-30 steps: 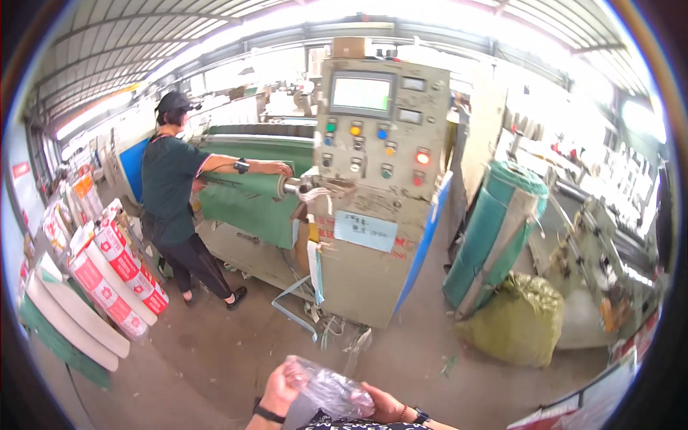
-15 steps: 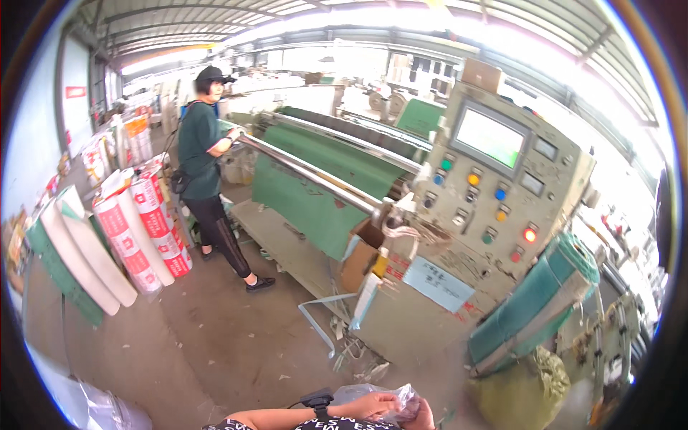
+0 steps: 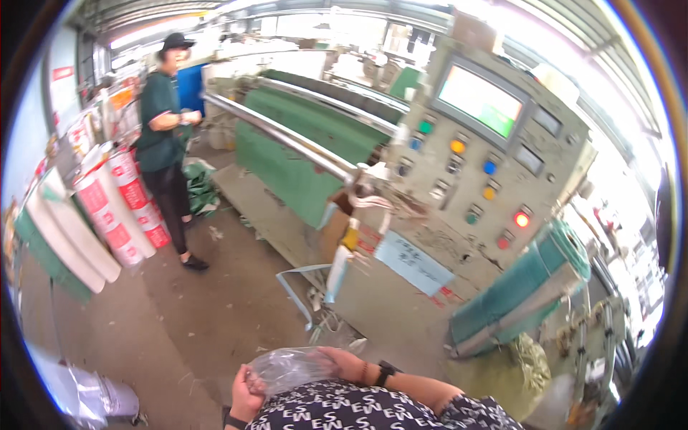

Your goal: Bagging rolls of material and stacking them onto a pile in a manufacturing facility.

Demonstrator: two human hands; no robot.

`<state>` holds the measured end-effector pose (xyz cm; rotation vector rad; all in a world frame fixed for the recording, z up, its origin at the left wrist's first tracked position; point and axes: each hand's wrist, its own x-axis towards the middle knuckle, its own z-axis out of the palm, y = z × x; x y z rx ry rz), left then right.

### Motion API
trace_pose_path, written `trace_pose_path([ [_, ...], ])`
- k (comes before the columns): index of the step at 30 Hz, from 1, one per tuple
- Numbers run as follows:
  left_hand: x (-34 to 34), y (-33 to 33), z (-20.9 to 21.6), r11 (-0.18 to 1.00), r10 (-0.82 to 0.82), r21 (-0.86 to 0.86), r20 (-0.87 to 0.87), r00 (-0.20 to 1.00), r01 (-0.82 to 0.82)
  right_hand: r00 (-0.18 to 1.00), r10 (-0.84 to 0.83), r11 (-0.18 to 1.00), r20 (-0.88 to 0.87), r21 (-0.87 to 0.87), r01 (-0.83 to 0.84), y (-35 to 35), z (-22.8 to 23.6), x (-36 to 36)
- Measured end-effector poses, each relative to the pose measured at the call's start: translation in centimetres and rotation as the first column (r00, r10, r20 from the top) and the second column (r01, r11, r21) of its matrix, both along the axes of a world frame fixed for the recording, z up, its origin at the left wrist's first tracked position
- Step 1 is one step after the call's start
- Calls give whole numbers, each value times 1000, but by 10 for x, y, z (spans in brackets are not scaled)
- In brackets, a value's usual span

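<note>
A clear, crinkled plastic bag [image 3: 295, 367] stretches between my hands, low in front of my patterned shirt. My left hand [image 3: 248, 390] has its fingers curled around one end of it. At the other end, my right hand [image 3: 347, 364] grips the film, its fingertips partly covered by the plastic. A dark watch sits on the right wrist, and a dark band shows at the left one. Whether anything lies inside the bag, I cannot make out.
Ahead stands a machine with a control panel [image 3: 466, 158] and green sheet [image 3: 301, 136] over rollers. A co-worker [image 3: 161, 132] stands at its left, beside wrapped rolls [image 3: 118, 208]. A teal roll [image 3: 519, 287] leans at the right above a yellowish sack [image 3: 527, 376]. A blue strap [image 3: 294, 297] hangs by the machine.
My hands have moved apart, spreading the bag between them, and they appear further left. The co-worker has stepped back from the roller with hands drawn in. My view has shifted right and down.
</note>
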<state>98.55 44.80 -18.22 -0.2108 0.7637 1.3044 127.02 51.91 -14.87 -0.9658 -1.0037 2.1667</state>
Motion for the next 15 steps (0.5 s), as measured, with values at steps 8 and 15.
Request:
trace_pose_path([
  [8,136,35,8,988,-138,93,187,972,123,926,378,925,-16,-35,-379,29,8,90],
  [15,239,63,69,995,-78,65,-3,997,78,969,223,975,111,-25,-221,42,-8,183],
])
